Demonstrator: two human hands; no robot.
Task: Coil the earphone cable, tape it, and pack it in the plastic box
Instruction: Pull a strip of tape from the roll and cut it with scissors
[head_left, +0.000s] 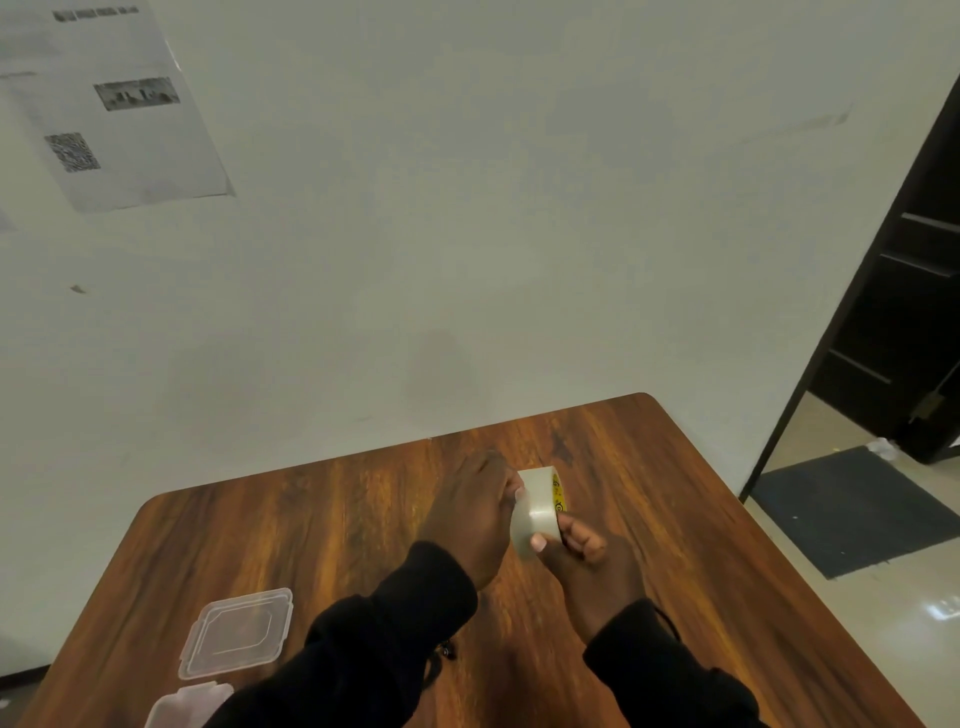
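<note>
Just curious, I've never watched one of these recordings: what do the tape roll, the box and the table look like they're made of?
Tape roll: translucent glossy plastic film, judging by its pale sheen; the yellow printed core looks like card, though that is uncertain.
Box: clear, slightly frosted plastic; the tabletop shows through it.
Table: wood or wood-look laminate, with streaked brown grain and a smooth, faintly shiny finish.

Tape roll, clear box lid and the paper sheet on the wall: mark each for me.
tape roll (537, 512), head view, on its pale outer band between the hands.
clear box lid (236, 633), head view, on its flat middle panel.
paper sheet (111, 98), head view, on the printed photo area.
</note>
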